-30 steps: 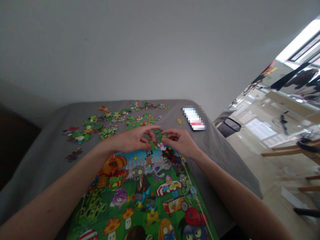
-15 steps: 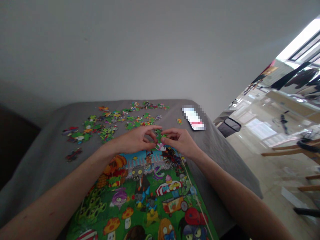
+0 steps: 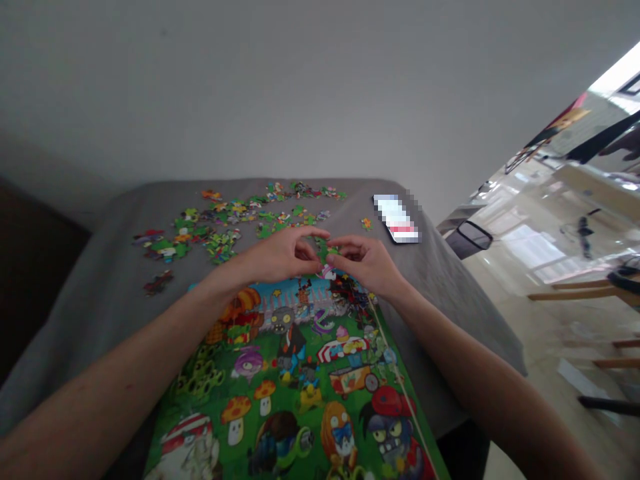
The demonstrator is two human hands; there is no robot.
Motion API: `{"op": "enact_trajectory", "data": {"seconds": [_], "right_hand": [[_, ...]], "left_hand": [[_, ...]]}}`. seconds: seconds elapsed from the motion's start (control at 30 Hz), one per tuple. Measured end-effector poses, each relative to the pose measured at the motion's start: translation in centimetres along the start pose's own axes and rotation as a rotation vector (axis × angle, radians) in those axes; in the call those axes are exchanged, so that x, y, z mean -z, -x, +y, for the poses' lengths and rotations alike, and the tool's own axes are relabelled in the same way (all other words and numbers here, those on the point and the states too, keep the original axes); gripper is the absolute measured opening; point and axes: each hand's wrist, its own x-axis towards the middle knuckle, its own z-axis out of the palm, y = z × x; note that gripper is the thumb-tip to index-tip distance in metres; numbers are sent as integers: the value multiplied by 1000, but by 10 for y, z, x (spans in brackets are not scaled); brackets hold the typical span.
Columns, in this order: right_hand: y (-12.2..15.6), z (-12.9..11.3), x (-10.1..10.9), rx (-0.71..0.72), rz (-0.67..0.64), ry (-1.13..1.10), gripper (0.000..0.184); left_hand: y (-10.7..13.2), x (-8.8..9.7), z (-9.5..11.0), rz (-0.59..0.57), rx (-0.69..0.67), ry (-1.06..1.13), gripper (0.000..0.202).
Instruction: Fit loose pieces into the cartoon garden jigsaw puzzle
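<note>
Above the far edge of a colourful cartoon puzzle board, my two hands meet fingertip to fingertip. Between them is a small cluster of green, white and pink jigsaw pieces. My left hand pinches its left side with thumb and fingers curled. From the right, my right hand grips the same pieces, thumb in front. Fingers cover part of the cluster, so its full outline is hidden. Dark jigsaw pieces lie at the board's far right corner, just below my right hand.
Many loose jigsaw pieces spread over the grey cloth beyond my left hand. A lone orange piece lies near a phone with a lit, blurred screen. Behind the table rises a plain wall. Wooden chair parts show at right.
The view has tilted slightly, so the board and table sit higher in the picture. Both hands keep their pinch on the jigsaw pieces, with little change in the fingers.
</note>
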Motion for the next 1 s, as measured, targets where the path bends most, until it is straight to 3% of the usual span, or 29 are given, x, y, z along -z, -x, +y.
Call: {"op": "enact_trajectory", "data": {"seconds": [0.3,0.7,0.77,0.87,1.0], "right_hand": [[3,1,2,56,-40,5,28],[-2,-2,9,83,39,7,51],[-6,-2,16,80,104,-65,55],[-14,1,33,103,315,-113,52],[-24,15,55,173,592,-11,44]], "left_hand": [[2,-2,12,18,51,-74,62],[2,5,9,7,-33,-31,65],[4,9,11,32,-41,-45,64],[8,19,17,81,-43,-98,61],[19,38,32,199,-62,-178,59]]}}
